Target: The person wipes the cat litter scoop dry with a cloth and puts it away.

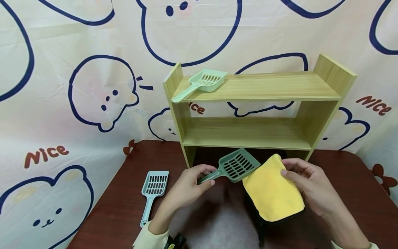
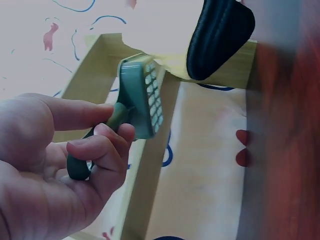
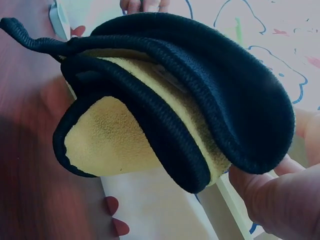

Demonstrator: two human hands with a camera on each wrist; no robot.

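A dark green slotted litter scoop (image 1: 220, 173) is held up over the table by its handle in my left hand (image 1: 190, 186). In the left wrist view, the thumb and fingers pinch the handle of this scoop (image 2: 135, 97). My right hand (image 1: 314, 186) grips a folded yellow cloth (image 1: 273, 193) by its right edge. The cloth's upper left side meets the far edge of the scoop's head; whether they press together I cannot tell. Seen from the right wrist, the cloth (image 3: 107, 135) hangs in layers with thick black edging and a black loop.
A wooden two-tier shelf (image 1: 264, 86) stands at the back of the dark red-brown table (image 1: 109, 214). On its top board, at the left, lies a light green litter scoop (image 1: 187, 93). A pale blue litter scoop (image 1: 148, 207) lies on the table left of my left forearm.
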